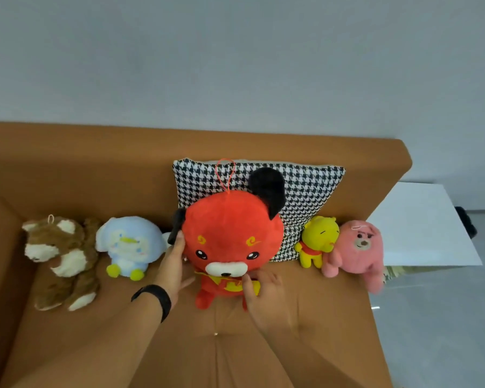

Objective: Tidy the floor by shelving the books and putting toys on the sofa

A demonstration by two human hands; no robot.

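— Mid-frame on the sofa (305,326), where's the red toy (230,236)?
— Upright against the cushion (308,189), between both hands. Left hand (174,264) lies flat on its side; right hand (259,289) pinches its front, nearer.

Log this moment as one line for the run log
step: seating red plush on sofa | left hand: flat on its side | right hand: pinching its front | against: pillow
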